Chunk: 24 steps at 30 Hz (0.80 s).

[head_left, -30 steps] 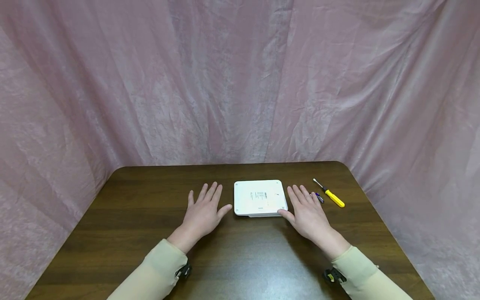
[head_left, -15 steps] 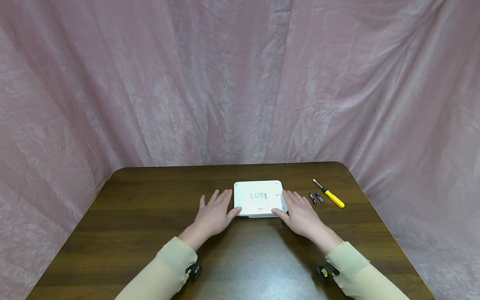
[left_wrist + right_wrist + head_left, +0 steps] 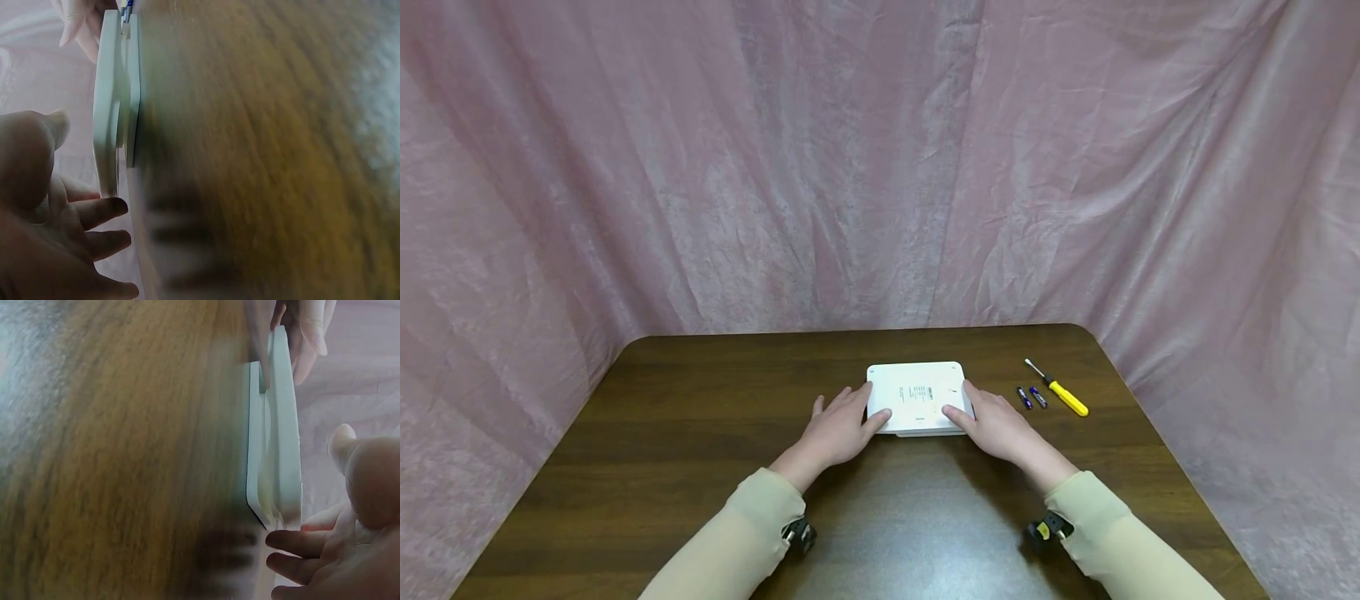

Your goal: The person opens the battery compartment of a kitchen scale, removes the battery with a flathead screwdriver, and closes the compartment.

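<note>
A white, flat, square device (image 3: 917, 392) with rounded corners and a printed label facing up lies on the table. A thinner plate (image 3: 134, 94) shows beneath its thicker body in the left wrist view. My left hand (image 3: 838, 429) is at its left side, fingertips right at the edge and thumb over the near left corner. On the opposite side is my right hand (image 3: 1000, 425), its thumb (image 3: 342, 440) raised off the upper face and its fingers at the edge. Both hands have spread, slightly bent fingers, not closed round the device.
Two small dark blue batteries (image 3: 1032, 397) lie right of my right hand. Beyond them is a screwdriver (image 3: 1067, 398) with a yellow handle. The brown wooden table (image 3: 700, 392) ends at a pink curtain (image 3: 850, 167) behind.
Both hands have moved inward to the device's sides, thumbs now over its near corners. The batteries have come fully into view as my right hand shifted left. The device stays in place.
</note>
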### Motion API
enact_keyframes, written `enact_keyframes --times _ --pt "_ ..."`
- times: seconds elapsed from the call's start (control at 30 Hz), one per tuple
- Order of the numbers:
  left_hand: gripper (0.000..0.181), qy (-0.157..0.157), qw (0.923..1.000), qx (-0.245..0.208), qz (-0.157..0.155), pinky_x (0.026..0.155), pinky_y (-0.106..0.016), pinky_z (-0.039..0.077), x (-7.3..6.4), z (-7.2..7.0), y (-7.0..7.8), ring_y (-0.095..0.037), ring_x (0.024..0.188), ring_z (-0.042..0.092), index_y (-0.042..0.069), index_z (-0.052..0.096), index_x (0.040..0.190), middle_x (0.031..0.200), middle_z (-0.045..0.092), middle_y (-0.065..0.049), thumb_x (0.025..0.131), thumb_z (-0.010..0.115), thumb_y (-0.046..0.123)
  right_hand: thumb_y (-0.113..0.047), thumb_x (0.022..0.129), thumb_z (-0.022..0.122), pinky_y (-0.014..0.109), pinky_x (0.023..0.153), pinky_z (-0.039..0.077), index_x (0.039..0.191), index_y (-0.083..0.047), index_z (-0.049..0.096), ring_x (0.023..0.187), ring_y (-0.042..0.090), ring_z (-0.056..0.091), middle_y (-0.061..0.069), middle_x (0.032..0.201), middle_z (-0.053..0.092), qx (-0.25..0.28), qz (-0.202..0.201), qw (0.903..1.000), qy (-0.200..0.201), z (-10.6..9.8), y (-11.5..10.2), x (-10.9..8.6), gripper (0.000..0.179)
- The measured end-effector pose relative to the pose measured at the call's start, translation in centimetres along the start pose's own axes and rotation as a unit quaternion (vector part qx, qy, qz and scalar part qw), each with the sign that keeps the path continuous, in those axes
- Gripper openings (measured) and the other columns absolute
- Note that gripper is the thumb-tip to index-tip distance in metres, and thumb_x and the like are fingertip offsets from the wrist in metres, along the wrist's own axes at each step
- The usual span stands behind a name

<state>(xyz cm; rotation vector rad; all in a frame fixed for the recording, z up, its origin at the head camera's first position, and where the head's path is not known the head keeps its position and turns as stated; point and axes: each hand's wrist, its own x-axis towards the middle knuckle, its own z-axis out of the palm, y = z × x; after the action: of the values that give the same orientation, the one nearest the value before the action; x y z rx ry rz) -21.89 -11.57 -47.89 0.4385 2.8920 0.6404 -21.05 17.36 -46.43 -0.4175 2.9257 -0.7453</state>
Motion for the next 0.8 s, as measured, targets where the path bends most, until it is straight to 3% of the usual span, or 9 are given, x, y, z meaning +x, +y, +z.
enact_keyframes --times 0.4,0.6,0.8 --pt "0.081 0.023 0.9987 -0.042 0.017 0.127 -0.074 0.017 0.13 -0.36 0.34 -0.041 0.159 0.04 0.003 0.034 0.173 0.17 0.046 -0.017 0.114 0.053 0.057 -0.047 0.116 0.056 0.065 0.118 0.043 0.168 0.01 0.033 0.147 0.05 0.052 0.032 0.161 0.052 0.046 0.041 0.9981 0.009 -0.31 0.18 0.23 0.08" --pt "0.084 0.045 0.9976 -0.042 0.033 0.126 -0.075 0.017 -0.01 -0.56 0.49 -0.037 0.156 0.047 0.005 0.027 0.175 0.17 0.046 -0.016 0.114 0.059 0.053 -0.036 0.115 0.062 0.064 0.119 0.042 0.169 0.009 0.031 0.149 0.045 0.052 0.024 0.153 0.063 0.066 0.047 0.9956 0.046 -0.75 0.37 0.36 0.077" --pt "0.088 0.076 0.9947 -0.046 0.051 0.125 -0.072 0.026 0.0 -0.79 0.55 -0.04 0.15 0.052 0.007 0.023 0.177 0.167 0.05 -0.017 0.112 0.063 0.051 -0.031 0.115 0.064 0.06 0.11 0.051 0.169 0.007 0.033 0.135 0.039 0.066 0.022 0.147 0.069 0.094 0.058 0.9903 0.085 -0.98 0.27 0.58 0.074"
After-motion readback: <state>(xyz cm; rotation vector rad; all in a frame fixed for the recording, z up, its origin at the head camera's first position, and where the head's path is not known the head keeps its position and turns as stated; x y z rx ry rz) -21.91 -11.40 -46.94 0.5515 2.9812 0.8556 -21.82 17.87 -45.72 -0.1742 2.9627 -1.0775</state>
